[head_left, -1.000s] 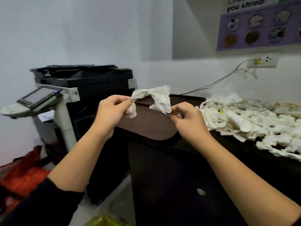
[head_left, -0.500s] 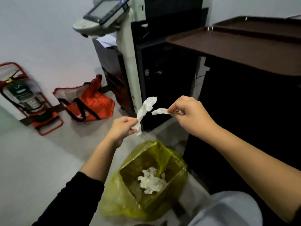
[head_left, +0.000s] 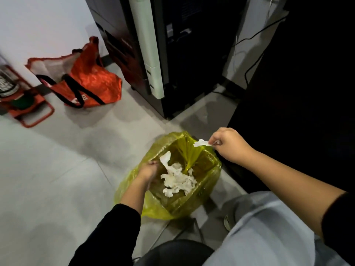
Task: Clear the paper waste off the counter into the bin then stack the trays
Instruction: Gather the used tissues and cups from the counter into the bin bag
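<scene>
Fingertips [head_left: 213, 142] of the right hand [head_left: 229, 145] pinch a small torn scrap of white paper [head_left: 200, 143] at centre right of the frame, holding it over the far rim of the bin lined with a translucent yellow plastic bag [head_left: 213, 181]. Lower and to the left, the left hand [head_left: 148, 170] reaches down inside the bag's mouth beside a longer strip of crumpled white paper [head_left: 165, 160]; blur hides its fingers, so whether they grip the strip or have let it go cannot be told. A heap of crumpled white paper waste [head_left: 178, 180] lies in the bottom of the bin, touching the strip's lower end. Beyond the bin, at upper centre, stands the dark base of a large office copier with a pale vertical panel [head_left: 148, 54]; a crumpled orange carrier bag with black handles [head_left: 86, 79] sits on the grey floor at upper left, and a dark cabinet face [head_left: 307, 73] fills the upper right. Neither the counter top nor the trays appear in this view. The risk lies with the small scrap: held right at the rim, it is light enough to drift outside the liner once let go. The slack liner could also fold inward under the left wrist and narrow the opening.
</scene>
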